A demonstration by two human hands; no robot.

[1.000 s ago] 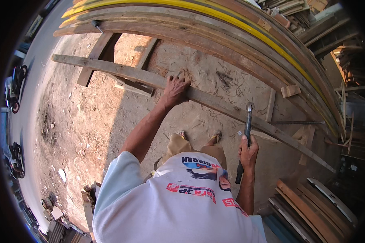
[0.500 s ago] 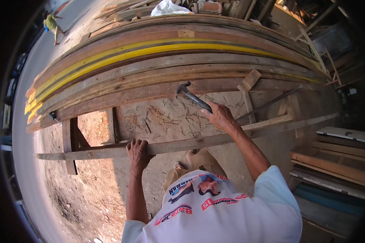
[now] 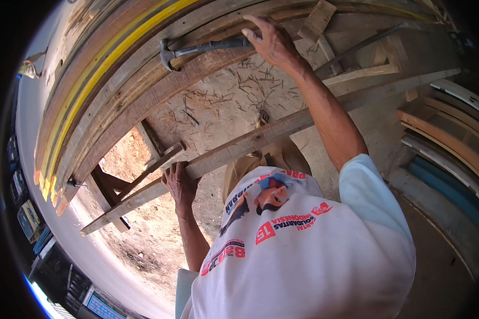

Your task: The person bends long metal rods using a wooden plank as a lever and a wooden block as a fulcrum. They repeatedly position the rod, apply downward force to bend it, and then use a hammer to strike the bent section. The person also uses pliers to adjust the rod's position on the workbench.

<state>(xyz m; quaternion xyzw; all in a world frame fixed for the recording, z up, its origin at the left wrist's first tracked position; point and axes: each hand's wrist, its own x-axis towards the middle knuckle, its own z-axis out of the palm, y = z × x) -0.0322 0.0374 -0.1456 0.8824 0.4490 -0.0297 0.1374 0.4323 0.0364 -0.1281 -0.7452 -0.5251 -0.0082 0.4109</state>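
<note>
My left hand point(image 3: 181, 183) is wrapped over a long, narrow wooden board point(image 3: 282, 131) that runs across in front of my body. A claw hammer point(image 3: 207, 47) with a dark handle lies over the stacked planks point(image 3: 127, 109) beyond, its head pointing left. At the handle's end is my right hand point(image 3: 274, 45), its thumb and forefinger spread apart and not wrapped round the handle. Whether the other fingers touch it, I cannot tell. A shorter wooden piece point(image 3: 157, 167) slants near my left hand.
Several bent nails point(image 3: 250, 80) litter the ground between the planks and the board. A small wood block point(image 3: 318, 20) rests on the planks at the far right. Stacked wooden panels point(image 3: 447, 127) stand to my right. A road point(image 3: 85, 260) runs along the left.
My right hand has moved forward and laid the hammer on the planks, its fingers loosening from the handle. My left hand stays on the board. The whole view has turned.
</note>
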